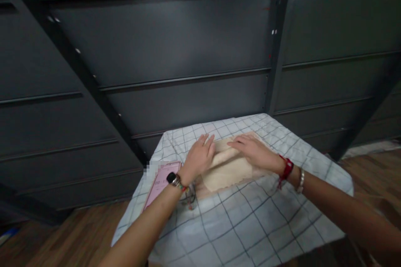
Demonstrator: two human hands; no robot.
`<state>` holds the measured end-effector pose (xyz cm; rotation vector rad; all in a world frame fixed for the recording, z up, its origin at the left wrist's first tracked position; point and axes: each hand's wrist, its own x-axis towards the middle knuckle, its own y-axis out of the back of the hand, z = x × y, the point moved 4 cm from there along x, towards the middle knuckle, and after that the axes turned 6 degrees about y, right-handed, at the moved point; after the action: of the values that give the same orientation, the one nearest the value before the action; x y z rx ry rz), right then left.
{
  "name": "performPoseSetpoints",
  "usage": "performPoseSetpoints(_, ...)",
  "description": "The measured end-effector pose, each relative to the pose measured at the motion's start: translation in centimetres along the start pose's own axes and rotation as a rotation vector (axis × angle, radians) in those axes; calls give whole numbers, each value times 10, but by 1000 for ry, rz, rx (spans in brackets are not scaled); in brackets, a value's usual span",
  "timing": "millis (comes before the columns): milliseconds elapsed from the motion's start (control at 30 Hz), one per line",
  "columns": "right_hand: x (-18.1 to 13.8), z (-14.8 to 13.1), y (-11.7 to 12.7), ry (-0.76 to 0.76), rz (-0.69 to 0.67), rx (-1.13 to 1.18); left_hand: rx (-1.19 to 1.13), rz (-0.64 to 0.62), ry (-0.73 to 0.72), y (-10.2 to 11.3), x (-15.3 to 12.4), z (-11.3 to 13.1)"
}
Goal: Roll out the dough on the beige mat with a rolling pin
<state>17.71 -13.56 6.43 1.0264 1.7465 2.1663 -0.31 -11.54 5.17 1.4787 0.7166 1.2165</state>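
Note:
A cream sheet [228, 175] with a wavy near edge, cloth or paper, lies over a pinkish-brown sheet [213, 190] on the table. Its far part is rolled or folded into a long ridge [224, 157]. My left hand [200, 153], with a watch and a beaded bracelet at the wrist, rests on the ridge's left end, fingers stretched out. From the right, my right hand [255, 152] lies over the other end, its fingers extended and pointing left. It wears a red band and a pale bracelet. The undersides of both hands are hidden.
A white checked cloth [238, 221] covers the small table. Left of my left wrist lies a phone [161, 181] with a pink screen. A small clear object [189, 198], perhaps glass, stands near that wrist. Behind the table rises a dark metal panel wall [188, 41].

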Motion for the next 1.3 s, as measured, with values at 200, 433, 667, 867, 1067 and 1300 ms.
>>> performPoseSetpoints(200, 23, 47, -34, 14, -215, 265, -4, -140, 59, -40, 52, -11)
performPoseSetpoints(433, 41, 79, -59, -313, -170, 273, 17, -251, 138, -58, 71, -25)
performPoseSetpoints(667, 21, 72, -85, -361, -212, 208, -31, -470, 238, -63, 57, -20)
performPoseSetpoints(867, 9, 43, -72, -151, -216, 14, -9, -463, 203, -64, 49, -19)
performPoseSetpoints(1067, 8, 33, -63, -307, -177, -5, 28, -334, 203, -49, 33, -7)
performPoseSetpoints(1300, -7, 13, -50, -444, -158, -29, 70, -138, 123, -38, 9, 8)
